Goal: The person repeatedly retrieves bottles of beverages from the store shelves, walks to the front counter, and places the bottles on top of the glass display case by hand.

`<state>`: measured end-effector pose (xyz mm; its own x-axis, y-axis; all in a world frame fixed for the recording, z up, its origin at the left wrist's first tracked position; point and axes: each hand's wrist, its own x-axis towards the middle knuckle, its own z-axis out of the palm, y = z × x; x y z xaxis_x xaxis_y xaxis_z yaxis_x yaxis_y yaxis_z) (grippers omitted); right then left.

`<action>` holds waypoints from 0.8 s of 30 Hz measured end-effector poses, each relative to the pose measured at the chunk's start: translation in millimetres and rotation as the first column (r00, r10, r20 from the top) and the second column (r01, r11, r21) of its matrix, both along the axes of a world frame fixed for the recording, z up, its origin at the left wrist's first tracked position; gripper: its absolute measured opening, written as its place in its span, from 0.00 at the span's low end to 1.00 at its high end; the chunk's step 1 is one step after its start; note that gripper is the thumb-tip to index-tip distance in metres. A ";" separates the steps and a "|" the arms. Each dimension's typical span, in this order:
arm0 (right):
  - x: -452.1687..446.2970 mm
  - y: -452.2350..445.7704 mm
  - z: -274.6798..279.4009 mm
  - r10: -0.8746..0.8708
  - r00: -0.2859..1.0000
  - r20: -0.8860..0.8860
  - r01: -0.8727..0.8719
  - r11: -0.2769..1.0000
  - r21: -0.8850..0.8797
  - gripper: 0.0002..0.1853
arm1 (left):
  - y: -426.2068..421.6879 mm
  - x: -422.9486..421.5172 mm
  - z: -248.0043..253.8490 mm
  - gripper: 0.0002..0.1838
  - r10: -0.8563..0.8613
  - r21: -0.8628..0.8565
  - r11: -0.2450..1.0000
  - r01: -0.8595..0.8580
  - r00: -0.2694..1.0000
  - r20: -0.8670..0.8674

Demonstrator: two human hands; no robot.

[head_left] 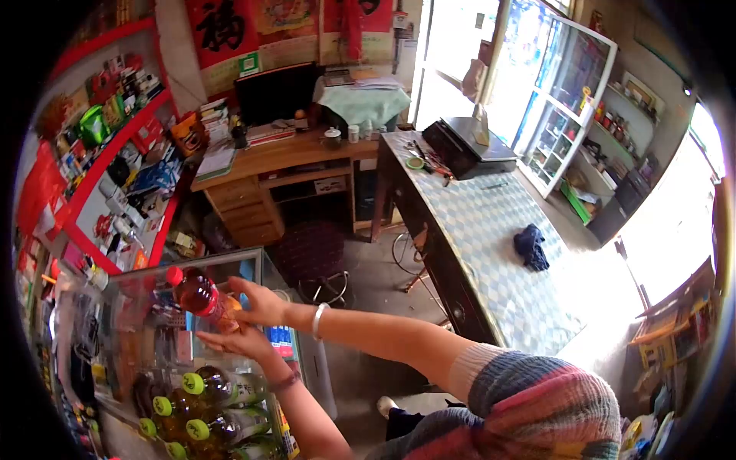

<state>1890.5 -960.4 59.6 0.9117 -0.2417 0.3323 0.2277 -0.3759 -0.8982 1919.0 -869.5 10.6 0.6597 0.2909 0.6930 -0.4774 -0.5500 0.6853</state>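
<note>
Red-capped bottle (pixel 198 295): one, tilted above the counter between my two hands, its cap pointing away from me; the reddish drink reaches up towards the neck.
Right hand (pixel 264 304): bent round the lower, labelled part of the bottle, I judge to steady it where the cap end stays free.
Left hand (pixel 249 345): palm under the base, fingers stretched out, probably so the weight rests on it; I cannot tell how firmly it grips.
Wrists: one white bangle (pixel 320 320) on my right, one dark band (pixel 285 381) on my left.
Glass counter (pixel 192 259): one, right below my hands, likely used because goods are in easy reach there.
Green-capped bottles (pixel 217 382): at least five by their caps, bunched near my left forearm, perhaps to keep one kind together.
Stool (pixel 310 253): one, beyond the counter, near the desk (pixel 295 159).
Checked table (pixel 491 264): one, with one dark cloth (pixel 530 247) crumpled on it.
</note>
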 end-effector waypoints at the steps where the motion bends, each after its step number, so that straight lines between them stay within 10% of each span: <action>1: -19.0 1.0 -8.7 -0.017 1.000 -0.022 0.017 1.000 0.010 0.42 | 2.5 -18.5 -0.5 0.48 -0.021 0.041 0.999 0.021 1.000 -0.005; 6: -176.1 10.5 -37.5 0.047 0.983 -0.178 -0.024 0.991 0.133 0.22 | 14.4 -159.7 -2.8 0.37 -0.650 0.022 0.759 0.650 0.760 0.001; 10: -348.9 35.0 -61.6 0.006 0.945 -0.326 0.116 0.928 0.354 0.23 | 63.0 -262.9 -84.0 0.25 -0.957 -0.668 0.182 0.721 -0.027 -0.290; 11: -392.2 51.0 -53.6 -0.015 0.927 -0.375 0.222 0.828 0.515 0.24 | 74.3 -287.4 -94.3 0.24 -0.921 -0.851 0.099 0.516 -0.277 -0.275; 16: -569.1 137.6 -64.0 -0.276 0.838 -0.471 0.544 0.503 0.672 0.22 | 108.0 -396.0 -39.2 0.20 -0.624 -0.720 -0.104 0.686 -0.609 -0.489; 24: -744.3 316.7 -34.7 -0.936 0.218 -0.277 0.679 -0.058 0.732 0.14 | 120.8 -608.5 17.6 0.16 -0.191 -0.497 -0.718 0.486 -0.825 -0.532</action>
